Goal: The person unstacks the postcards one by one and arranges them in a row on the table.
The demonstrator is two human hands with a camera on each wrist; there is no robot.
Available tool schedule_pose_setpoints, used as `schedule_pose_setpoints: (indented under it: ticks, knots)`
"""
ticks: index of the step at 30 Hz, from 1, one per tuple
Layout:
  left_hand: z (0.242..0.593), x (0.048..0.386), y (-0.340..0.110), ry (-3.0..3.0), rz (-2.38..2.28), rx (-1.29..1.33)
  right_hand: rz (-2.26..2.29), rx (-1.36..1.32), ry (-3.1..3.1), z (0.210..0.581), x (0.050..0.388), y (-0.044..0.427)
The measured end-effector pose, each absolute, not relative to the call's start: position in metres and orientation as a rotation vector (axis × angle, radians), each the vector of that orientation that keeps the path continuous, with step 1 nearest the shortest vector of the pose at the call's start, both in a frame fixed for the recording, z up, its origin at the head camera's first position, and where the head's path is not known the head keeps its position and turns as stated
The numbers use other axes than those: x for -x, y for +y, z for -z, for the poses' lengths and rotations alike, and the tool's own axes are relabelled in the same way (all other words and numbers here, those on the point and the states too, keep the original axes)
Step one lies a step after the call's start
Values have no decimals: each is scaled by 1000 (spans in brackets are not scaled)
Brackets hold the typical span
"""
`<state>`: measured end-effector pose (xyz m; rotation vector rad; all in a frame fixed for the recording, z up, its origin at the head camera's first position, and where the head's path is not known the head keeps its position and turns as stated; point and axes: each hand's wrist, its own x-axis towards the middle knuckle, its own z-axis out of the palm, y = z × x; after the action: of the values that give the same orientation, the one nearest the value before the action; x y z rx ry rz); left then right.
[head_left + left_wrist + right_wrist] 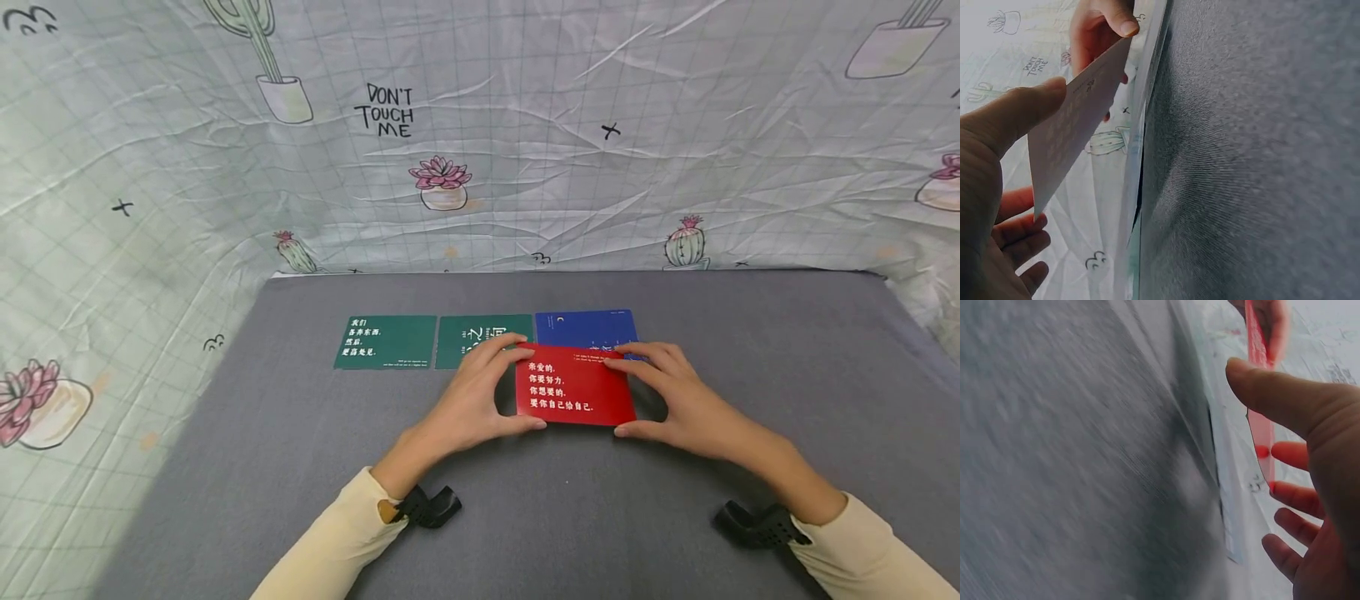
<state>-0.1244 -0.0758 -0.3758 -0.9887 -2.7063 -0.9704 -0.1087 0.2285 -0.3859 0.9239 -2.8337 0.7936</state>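
Observation:
A red card [576,385] with white printed lettering is held above the table between both hands, its printed face toward the head camera. My left hand [472,396] pinches its left end, thumb at the near edge and fingertips at the far edge. At the opposite end my right hand [686,404] pinches it the same way. Seen from the left wrist, the card [1075,119] is tilted and off the surface. From the right wrist, the card [1262,437] appears nearly edge-on, with several fingers spread behind it. A blue card [585,327] lies beyond, partly hidden by the red one.
Two green cards lie in a row left of the blue one: the left card [386,342] shows white lettering, and the middle card [487,329] is partly covered by my left hand. A grey cloth [570,525] covers the table. Behind hangs a cactus-print curtain [525,108].

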Motion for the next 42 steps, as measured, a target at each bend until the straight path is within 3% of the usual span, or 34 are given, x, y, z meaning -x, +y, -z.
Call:
schedule_pose_setpoints:
  ticks: [25, 42]
  knots:
    - [370, 158, -20, -2843, 766, 1041, -810, -900, -2921, 361, 143, 285]
    - [376, 182, 25, -2938, 614, 1022, -885, -821, -3016, 363, 162, 327]
